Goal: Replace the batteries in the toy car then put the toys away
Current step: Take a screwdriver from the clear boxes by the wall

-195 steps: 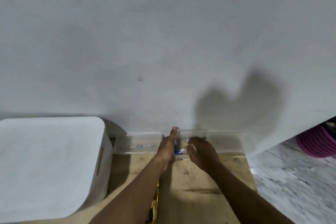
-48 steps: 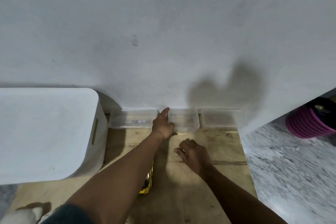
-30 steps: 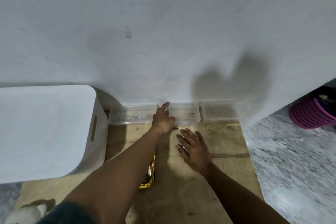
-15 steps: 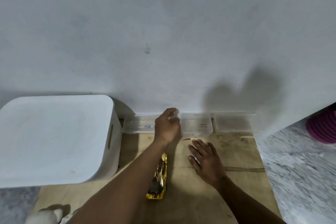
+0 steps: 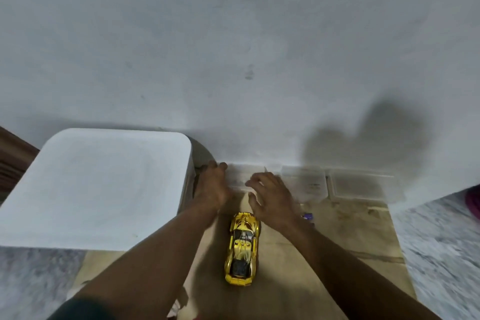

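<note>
Toy car [image 5: 242, 244]: sits on its wheels on the wooden board [image 5: 350, 236], nose toward the wall, between the two forearms, touched by neither hand. Half a second back, mostly hidden behind the left arm; now in full view.

Left hand [image 5: 211, 187]: has slid from the gap beside the middle clear container [image 5: 306, 184] to the far end of the left clear container [image 5: 237, 176], just beside the white bin [image 5: 98, 184]. Reaches over that end; too blurred to tell whether gripping or only touching.

Right hand [image 5: 272, 197]: has lifted off the board, where it lay flat, and come across to the same container's near edge. Hangs with fingers loosely curled, holding nothing visible. Leaves uncovered a small purple-blue object [image 5: 308, 216] on the board, possibly a battery, too small to be sure.

Reads as two hands closing on one container, probably to draw it out or open it. No sign yet of any battery work begun on the car itself.
</note>
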Demonstrator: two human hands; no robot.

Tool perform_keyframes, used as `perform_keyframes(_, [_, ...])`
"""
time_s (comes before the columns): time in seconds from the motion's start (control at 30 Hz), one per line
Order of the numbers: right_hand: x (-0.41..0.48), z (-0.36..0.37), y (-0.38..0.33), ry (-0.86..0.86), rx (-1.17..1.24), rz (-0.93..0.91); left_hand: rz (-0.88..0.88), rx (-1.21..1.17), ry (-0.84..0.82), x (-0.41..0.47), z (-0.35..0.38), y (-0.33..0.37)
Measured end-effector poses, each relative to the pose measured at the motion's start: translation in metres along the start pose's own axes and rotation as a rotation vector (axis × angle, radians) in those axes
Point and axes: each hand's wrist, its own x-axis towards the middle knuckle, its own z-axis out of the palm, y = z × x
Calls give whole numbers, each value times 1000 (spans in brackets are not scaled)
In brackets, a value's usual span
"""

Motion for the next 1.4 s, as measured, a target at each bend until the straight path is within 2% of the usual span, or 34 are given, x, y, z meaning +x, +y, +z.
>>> perform_keyframes(0.1, [30,9,-7,-262,-132,43,18,87,-26,4,7,-6])
perform_keyframes(0.17, [39,14,-8,-337,-246,47,50,154,-23,7,8,-8])
perform_keyframes(0.3, [40,20,-8,-336,-405,21,64,382,-25,8,6,-5])
perform_keyframes(0.4, [38,19,-5,-310,-420,5,133,429,-13,6,7,-3])
perform_keyframes(0.73, [34,13,-9,-390,-325,91,150,349,-5,-3,12,3])
perform_keyframes(0.97, [39,1,-7,-396,-397,69,178,381,-61,0,-7,7])
perform_keyframes(1.17, [40,-16,-1,-276,-377,131,169,353,-101,14,-37,13])
perform_keyframes(1.33, [18,-20,6,24,-243,-11,133,141,-44,24,-50,15])
perform_keyframes(1.4, [6,-17,10,3,-151,-23,123,80,-8,26,-51,15])
